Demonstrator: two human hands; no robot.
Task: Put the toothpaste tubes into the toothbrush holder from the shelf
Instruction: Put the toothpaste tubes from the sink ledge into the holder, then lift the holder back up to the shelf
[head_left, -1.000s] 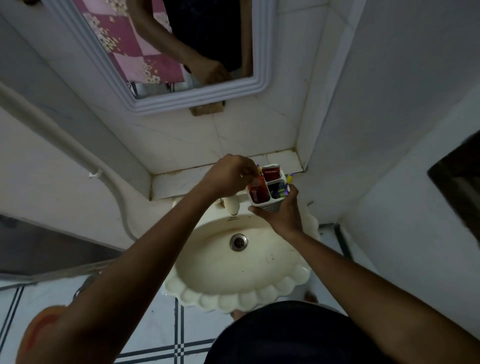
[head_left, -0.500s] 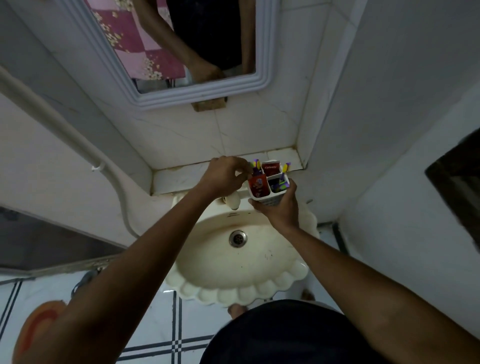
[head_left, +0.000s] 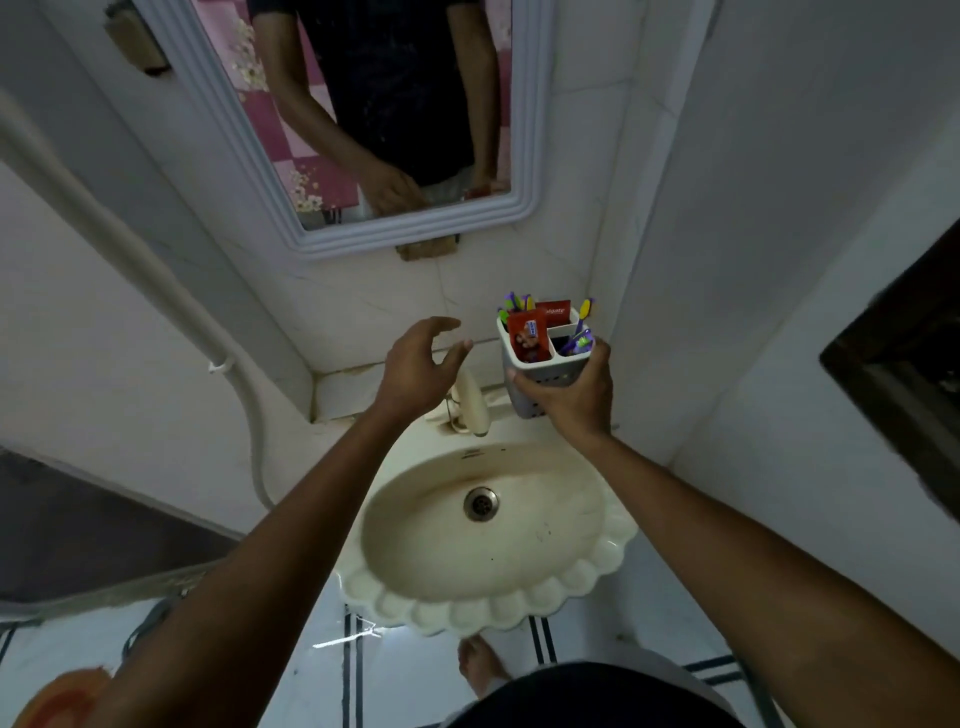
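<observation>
My right hand (head_left: 574, 397) grips a white toothbrush holder (head_left: 530, 371) from below, lifted above the tiled shelf (head_left: 353, 384) in the corner. Two red toothpaste tubes stand in its compartments: one at the front left (head_left: 529, 338), one at the back (head_left: 554, 310). Purple, green and yellow toothbrushes (head_left: 579, 338) stick out of it. My left hand (head_left: 421, 366) hovers to the left of the holder with fingers spread, holding nothing, about a hand's width away.
A cream tap (head_left: 472, 400) stands under my left hand at the back of a scalloped cream sink (head_left: 488, 587). A framed mirror (head_left: 415, 231) hangs on the wall above. A white pipe (head_left: 156, 280) runs down the left wall. My bare foot (head_left: 480, 662) shows below the sink.
My left hand has let go at the holder's top and drawn back to the left, opening. My right hand has lifted the holder slightly. The view has tilted upward.
</observation>
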